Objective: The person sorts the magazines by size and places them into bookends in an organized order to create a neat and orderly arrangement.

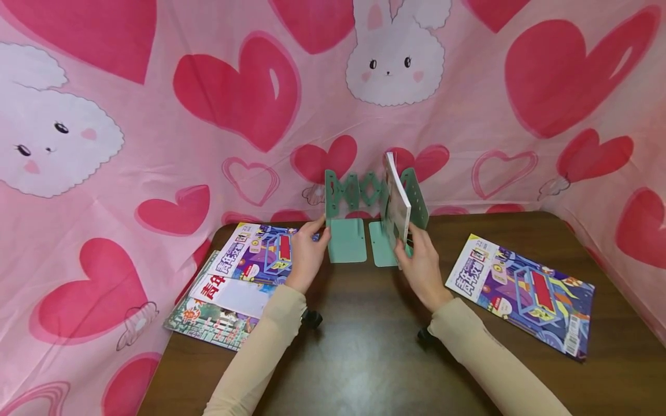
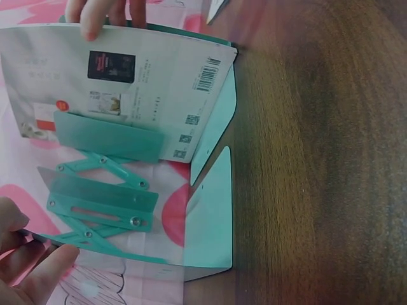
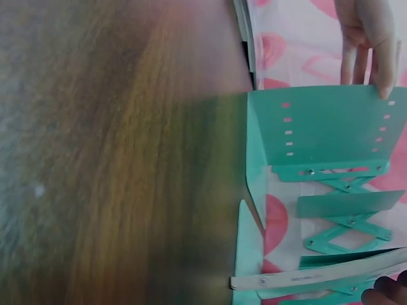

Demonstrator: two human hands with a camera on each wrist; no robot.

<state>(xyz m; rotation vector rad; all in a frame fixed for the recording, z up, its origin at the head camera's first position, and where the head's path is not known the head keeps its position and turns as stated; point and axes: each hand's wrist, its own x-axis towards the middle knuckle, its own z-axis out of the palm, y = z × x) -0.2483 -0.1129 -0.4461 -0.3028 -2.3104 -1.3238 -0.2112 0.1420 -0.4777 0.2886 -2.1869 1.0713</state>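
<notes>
A green expandable metal bookend (image 1: 347, 240) stands at the back of the table, its scissor links (image 3: 350, 232) spread between the end plates. My left hand (image 1: 309, 251) pinches the edge of its left end plate (image 3: 327, 127). Toward the right end, a magazine (image 1: 396, 199) stands upright inside the bookend, leaning slightly. My right hand (image 1: 420, 263) grips this magazine low on its near edge, thumb on the left face. Its white back cover with a barcode (image 2: 207, 75) shows in the left wrist view. Part of the right end plate (image 1: 415, 196) is hidden behind it.
Several overlapping magazines (image 1: 224, 320) lie at the table's left edge. Another purple magazine (image 1: 525, 292) lies flat on the right. A pink heart-patterned cloth (image 1: 322, 104) hangs close behind the brown wooden table (image 1: 359, 358).
</notes>
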